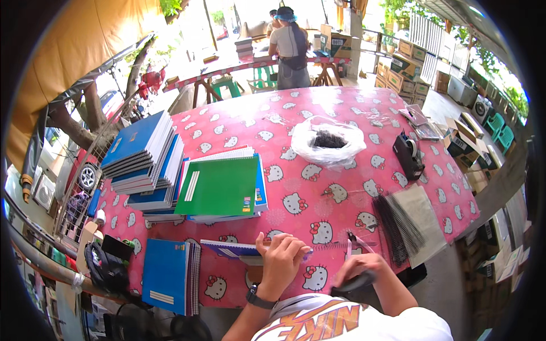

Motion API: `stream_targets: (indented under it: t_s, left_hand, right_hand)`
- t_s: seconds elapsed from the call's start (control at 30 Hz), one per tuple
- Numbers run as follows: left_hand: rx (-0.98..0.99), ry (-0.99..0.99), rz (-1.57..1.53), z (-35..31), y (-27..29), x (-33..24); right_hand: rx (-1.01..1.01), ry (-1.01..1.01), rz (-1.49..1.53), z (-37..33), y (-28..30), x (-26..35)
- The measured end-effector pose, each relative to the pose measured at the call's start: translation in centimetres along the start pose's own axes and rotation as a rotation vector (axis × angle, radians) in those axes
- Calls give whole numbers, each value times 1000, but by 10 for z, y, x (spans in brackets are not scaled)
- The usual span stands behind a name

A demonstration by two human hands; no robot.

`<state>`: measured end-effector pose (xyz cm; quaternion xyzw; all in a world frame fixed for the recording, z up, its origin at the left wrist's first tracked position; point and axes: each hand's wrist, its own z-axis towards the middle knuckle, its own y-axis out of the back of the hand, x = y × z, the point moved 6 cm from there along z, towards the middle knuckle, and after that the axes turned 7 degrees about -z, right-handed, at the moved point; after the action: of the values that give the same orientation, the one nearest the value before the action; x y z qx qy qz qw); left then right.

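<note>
My left hand (282,254) is closed on the spiral edge of a notebook (227,249) with a purple-blue cover, held low at the table's near edge. A thin plastic spiral coil (330,246) runs out from the notebook's right end. Right of it, my right hand (361,266) is bent downward and smeared by motion, over a dark rounded thing (359,282) I cannot make out. Just beyond that hand are pliers (355,240) with pinkish handles. Further right lie several loose black spiral coils (401,227), partly over a clear plastic sheet (425,224).
Stacks of blue spiral notebooks (136,139) and a pile topped by a green one (219,187) stand left. A plastic bag of black coils (328,139) and a black tape dispenser (408,156) sit on the pink table (256,153). People work at a table beyond; cartons (401,71) stand right.
</note>
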<state>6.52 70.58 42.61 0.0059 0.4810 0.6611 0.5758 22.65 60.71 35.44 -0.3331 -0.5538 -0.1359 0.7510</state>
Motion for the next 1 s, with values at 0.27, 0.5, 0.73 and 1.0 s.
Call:
stream_targets:
  t_s: [0.27, 0.5, 0.73, 1.0]
  left_hand:
    - [-35, -15, 27, -4, 1, 3]
    - [-62, -20, 17, -5, 9, 4]
    - [-110, 52, 118, -9, 27, 13]
    - [-134, 139, 165, -21, 28, 28]
  right_hand:
    - [-1209, -345, -1599, -20, 91, -52]
    - [-903, -560, -1661, -7, 109, -51]
    - [-685, 10, -614, 48, 77, 25]
    - [-493, 45, -667, 76, 70, 45]
